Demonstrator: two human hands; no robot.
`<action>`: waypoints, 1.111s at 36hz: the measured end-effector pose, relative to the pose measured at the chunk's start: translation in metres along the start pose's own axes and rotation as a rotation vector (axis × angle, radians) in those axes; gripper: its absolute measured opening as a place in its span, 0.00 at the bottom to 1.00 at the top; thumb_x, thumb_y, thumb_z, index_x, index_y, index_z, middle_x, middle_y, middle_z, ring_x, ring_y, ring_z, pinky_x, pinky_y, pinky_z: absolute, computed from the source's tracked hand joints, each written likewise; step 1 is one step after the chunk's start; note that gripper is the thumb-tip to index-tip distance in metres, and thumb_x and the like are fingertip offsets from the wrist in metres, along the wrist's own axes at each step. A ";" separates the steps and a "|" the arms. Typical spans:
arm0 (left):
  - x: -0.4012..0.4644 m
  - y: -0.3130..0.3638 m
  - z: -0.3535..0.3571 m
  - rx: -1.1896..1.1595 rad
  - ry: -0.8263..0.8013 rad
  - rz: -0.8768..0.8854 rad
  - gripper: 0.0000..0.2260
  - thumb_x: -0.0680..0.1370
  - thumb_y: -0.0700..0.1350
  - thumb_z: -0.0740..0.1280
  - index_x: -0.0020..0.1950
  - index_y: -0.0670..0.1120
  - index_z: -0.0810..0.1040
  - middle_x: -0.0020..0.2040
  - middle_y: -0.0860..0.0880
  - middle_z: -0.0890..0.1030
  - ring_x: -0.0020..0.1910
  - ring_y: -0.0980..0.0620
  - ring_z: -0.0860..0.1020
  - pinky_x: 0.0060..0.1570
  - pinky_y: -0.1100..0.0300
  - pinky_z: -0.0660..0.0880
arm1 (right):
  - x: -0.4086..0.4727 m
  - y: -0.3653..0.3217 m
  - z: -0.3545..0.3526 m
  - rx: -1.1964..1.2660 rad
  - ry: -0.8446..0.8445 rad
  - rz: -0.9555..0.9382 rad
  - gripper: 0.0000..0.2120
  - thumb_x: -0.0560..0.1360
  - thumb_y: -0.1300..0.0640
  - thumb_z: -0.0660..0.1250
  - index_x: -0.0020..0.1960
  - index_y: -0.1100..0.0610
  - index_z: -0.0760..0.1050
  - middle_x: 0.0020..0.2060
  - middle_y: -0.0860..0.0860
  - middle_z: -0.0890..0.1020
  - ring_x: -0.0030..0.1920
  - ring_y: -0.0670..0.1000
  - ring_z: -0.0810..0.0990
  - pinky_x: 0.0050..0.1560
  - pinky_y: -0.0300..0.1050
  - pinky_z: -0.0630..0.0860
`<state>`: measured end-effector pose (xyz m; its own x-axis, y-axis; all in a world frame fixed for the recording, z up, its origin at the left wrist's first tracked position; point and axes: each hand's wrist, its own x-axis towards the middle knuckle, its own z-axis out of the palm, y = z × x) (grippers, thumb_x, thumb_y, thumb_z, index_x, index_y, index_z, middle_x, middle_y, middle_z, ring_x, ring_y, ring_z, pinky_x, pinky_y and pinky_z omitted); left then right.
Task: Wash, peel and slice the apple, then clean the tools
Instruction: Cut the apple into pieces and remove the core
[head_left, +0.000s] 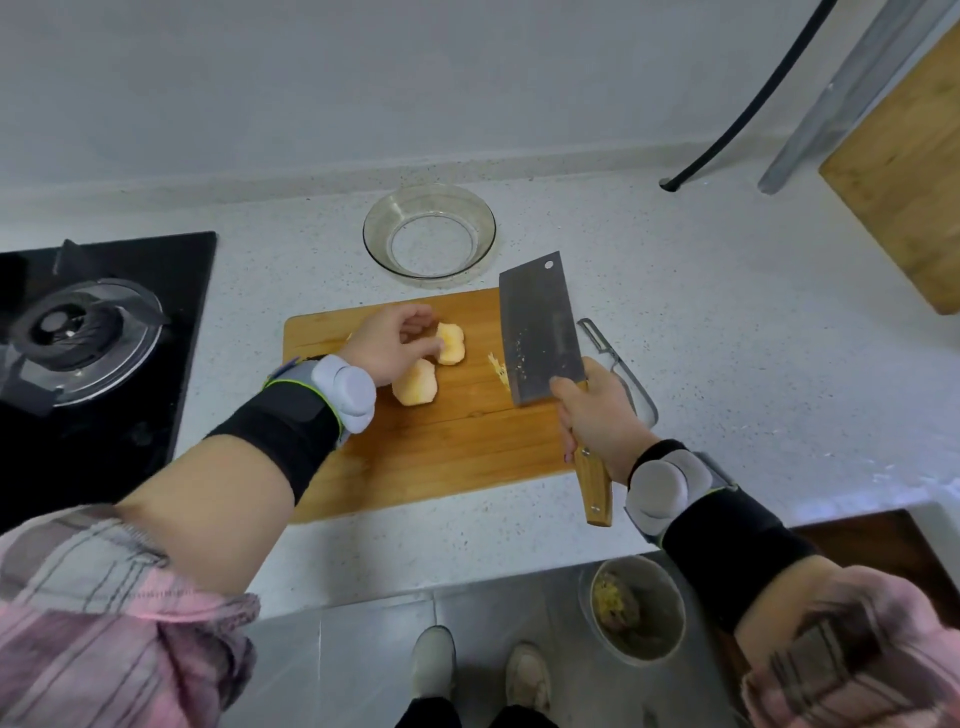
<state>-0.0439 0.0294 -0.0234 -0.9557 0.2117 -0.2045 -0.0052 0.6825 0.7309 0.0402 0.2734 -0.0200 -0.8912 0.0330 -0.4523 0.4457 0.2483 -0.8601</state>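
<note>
- Pale peeled apple (450, 344) pieces lie on the board (441, 441) in the head view, touched by the curled left hand (395, 345).
- The cleaver (540, 332), gripped in the right hand (597, 415), is held just right of them, blade pointing away.

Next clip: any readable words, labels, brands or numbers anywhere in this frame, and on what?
None can be read.
Cleaver: dark smudge on the blade, perhaps a stamp, too blurred to read.
Wrist bands, peeler, glass bowl, cutting board, gas stove: no text visible.
</note>
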 end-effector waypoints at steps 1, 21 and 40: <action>-0.002 0.001 -0.007 0.007 0.025 0.002 0.17 0.78 0.41 0.66 0.68 0.43 0.72 0.63 0.47 0.77 0.60 0.53 0.74 0.60 0.62 0.69 | 0.000 -0.001 0.002 -0.008 -0.001 0.003 0.21 0.81 0.58 0.57 0.73 0.58 0.62 0.22 0.52 0.70 0.19 0.50 0.69 0.26 0.46 0.75; -0.014 0.042 0.064 0.242 -0.084 0.228 0.18 0.78 0.44 0.66 0.67 0.44 0.71 0.63 0.46 0.73 0.60 0.49 0.73 0.61 0.57 0.70 | -0.001 -0.005 -0.026 0.082 0.028 0.047 0.07 0.82 0.54 0.58 0.51 0.57 0.70 0.27 0.54 0.69 0.21 0.51 0.69 0.23 0.43 0.72; -0.012 0.036 0.064 0.939 -0.122 0.530 0.12 0.82 0.43 0.57 0.60 0.45 0.77 0.56 0.47 0.75 0.52 0.47 0.75 0.38 0.57 0.65 | -0.012 0.002 -0.037 0.206 -0.023 0.097 0.08 0.83 0.54 0.57 0.55 0.58 0.69 0.27 0.52 0.71 0.23 0.50 0.69 0.26 0.43 0.73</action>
<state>-0.0135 0.0960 -0.0367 -0.7340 0.6701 -0.1106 0.6767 0.7355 -0.0345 0.0481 0.3095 -0.0073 -0.8425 0.0242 -0.5381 0.5387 0.0419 -0.8415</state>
